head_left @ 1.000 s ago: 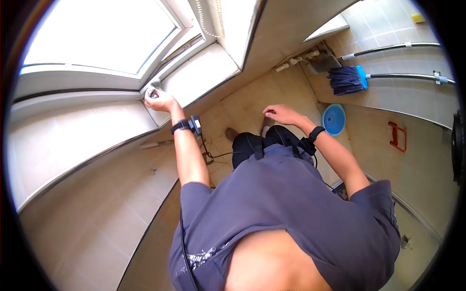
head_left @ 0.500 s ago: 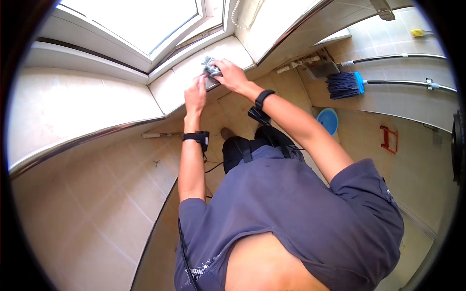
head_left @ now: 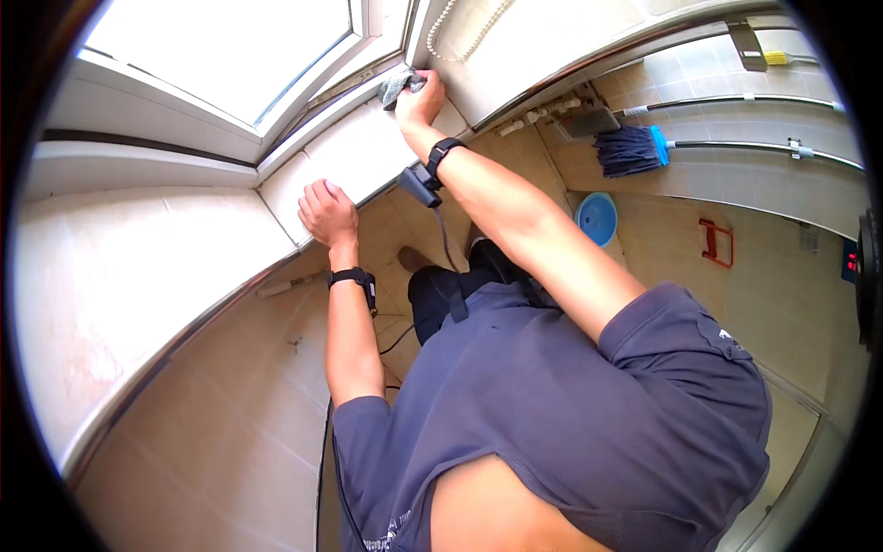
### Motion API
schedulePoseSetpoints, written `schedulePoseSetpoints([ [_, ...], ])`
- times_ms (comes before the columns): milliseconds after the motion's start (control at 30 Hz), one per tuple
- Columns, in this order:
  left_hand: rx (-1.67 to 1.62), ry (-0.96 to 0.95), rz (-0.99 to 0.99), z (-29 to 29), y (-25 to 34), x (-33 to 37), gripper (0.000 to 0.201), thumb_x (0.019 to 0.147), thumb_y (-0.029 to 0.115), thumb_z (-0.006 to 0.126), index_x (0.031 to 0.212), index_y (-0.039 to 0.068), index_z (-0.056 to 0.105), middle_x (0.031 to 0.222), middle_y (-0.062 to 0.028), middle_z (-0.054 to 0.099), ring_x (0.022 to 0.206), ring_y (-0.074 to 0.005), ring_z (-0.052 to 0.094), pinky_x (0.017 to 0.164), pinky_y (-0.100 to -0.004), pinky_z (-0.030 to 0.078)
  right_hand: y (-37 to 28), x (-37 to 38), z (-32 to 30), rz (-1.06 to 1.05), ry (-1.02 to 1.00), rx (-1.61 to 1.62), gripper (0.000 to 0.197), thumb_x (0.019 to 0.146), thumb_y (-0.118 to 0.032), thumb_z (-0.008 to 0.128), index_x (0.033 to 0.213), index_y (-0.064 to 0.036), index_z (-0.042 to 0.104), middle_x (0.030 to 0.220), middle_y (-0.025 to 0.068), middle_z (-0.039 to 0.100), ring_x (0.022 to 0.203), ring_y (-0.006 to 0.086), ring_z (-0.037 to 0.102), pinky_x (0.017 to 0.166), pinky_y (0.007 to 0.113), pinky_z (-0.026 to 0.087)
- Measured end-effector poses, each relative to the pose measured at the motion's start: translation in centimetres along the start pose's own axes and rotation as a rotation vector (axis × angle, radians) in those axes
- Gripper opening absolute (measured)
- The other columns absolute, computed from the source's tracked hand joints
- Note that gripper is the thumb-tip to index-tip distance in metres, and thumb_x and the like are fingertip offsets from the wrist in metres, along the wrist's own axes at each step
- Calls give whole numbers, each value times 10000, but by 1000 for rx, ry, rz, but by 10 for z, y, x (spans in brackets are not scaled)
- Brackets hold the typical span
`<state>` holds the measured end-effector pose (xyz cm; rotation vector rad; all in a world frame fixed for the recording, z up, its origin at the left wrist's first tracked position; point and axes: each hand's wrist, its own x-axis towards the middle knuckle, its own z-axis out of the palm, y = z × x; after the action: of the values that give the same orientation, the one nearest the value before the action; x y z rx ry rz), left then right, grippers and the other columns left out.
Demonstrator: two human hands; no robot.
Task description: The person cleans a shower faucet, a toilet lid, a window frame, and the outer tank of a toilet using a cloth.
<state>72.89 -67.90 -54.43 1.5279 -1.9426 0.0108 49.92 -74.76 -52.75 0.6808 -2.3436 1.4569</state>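
Observation:
My right hand (head_left: 422, 97) is closed around a crumpled grey-green cloth (head_left: 397, 86). It presses the cloth against the back of the tiled window sill (head_left: 342, 147), beside the foot of the white window frame (head_left: 317, 123). My left hand (head_left: 328, 213) rests nearer to me at the front edge of the sill, its fingers curled in and no object visible in it. Both wrists wear black bands.
A white window sash (head_left: 216, 115) stands open over the sill at upper left. A bead chain (head_left: 440, 46) hangs by the corner. To the right are a dark mop (head_left: 631, 151), a blue basin (head_left: 596, 219) and a red frame-like object (head_left: 716, 244).
My right hand has pushed the cloth further back to the window frame. My left hand has come away from the cloth, moved left and toward me, and curled on the sill edge.

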Motion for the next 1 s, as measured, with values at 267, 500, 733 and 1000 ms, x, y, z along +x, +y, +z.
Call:
schedulePoseSetpoints([
  [267,84,-62,-7,-2,-3,0,85,931,187,573,922,112,612,922,-66,600,857,-293,569,763,-436,450,-47,-65,-16,97,-433,288,292,704,29,726,967,-51,627,967,181,663,954,402,645,855,469,514],
  [500,74,-1,13,0,-4,1,66,904,182,591,906,117,606,907,-58,586,838,-284,561,745,-430,447,-10,-7,-14,268,-295,250,321,707,11,729,1012,-64,663,986,204,698,943,372,681,869,447,533],
  [733,63,-9,11,0,-2,-1,61,889,181,590,890,121,603,893,-56,576,829,-282,558,741,-426,448,-37,-39,-23,-1,-303,194,296,725,30,711,1000,-49,637,995,168,648,981,388,633,883,468,502],
  [1000,97,-9,9,4,-6,1,71,884,184,594,886,115,607,890,-71,583,822,-290,567,728,-434,457,-86,-82,-25,-102,-826,534,264,715,-54,634,957,-72,738,951,204,686,950,385,665,868,433,537],
])
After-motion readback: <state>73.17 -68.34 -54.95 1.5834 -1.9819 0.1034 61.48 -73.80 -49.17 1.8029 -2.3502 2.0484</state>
